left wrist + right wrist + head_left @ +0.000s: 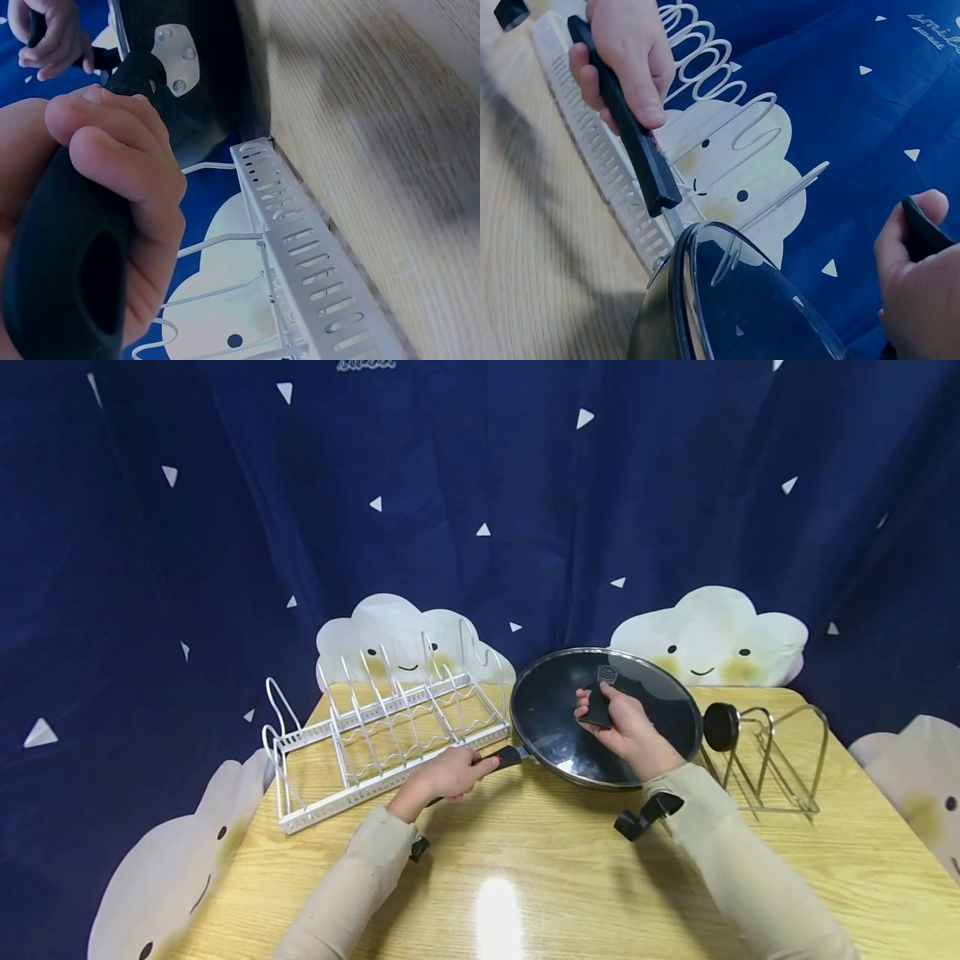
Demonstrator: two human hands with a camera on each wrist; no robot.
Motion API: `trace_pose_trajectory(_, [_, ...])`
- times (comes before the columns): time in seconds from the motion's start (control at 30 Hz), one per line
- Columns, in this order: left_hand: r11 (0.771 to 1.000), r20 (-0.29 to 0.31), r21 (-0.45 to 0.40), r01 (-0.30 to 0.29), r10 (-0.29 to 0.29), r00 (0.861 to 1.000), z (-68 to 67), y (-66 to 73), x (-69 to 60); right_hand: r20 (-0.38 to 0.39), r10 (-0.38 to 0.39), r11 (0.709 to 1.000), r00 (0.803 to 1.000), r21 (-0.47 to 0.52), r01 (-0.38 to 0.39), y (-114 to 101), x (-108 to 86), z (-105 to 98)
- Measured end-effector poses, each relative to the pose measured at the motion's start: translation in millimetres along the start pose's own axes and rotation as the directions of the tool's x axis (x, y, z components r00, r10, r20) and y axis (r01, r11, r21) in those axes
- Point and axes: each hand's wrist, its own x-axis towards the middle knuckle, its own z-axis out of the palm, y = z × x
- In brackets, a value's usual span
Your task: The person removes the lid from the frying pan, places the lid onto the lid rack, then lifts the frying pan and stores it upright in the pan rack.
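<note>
A wide dark wok (214, 90) sits toward the back of the table, its clear glass lid (555, 710) seated on the rim. My left hand (452, 772) grips the wok's long black handle (504, 758); the left wrist view shows the fingers wrapped around it. Over the lid, my right hand (628, 725) holds the upright black lid handle (597, 705) between thumb and fingers. In the right wrist view the lid edge lies close along the wok rim. Whether the wok's base touches the table is hidden.
Left of the wok stands a white wire rack (352, 793) with several upright dividers, close to my left hand. On the right is a metal wire rack (780, 810), with a round black piece (722, 727) at its left end. A blue curtain (450, 460) hangs behind the wooden table (570, 877).
</note>
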Motion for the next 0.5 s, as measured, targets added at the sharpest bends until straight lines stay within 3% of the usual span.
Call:
trace_pose_trajectory(0.2, [1.0,-0.006,0.017,-0.014,0.015,1.0,0.0,-0.2,0.5,-0.013,-0.038,0.997,0.999,-0.061,0.037,0.4,1.8,1.4])
trace_pose_trajectory(0.5, [0.999,-0.018,0.032,-0.021,0.022,1.0,2.4,-2.6,0.4,0.057,0.027,0.994,0.998,-0.111,-0.02,-5.6,0.2,-7.5])
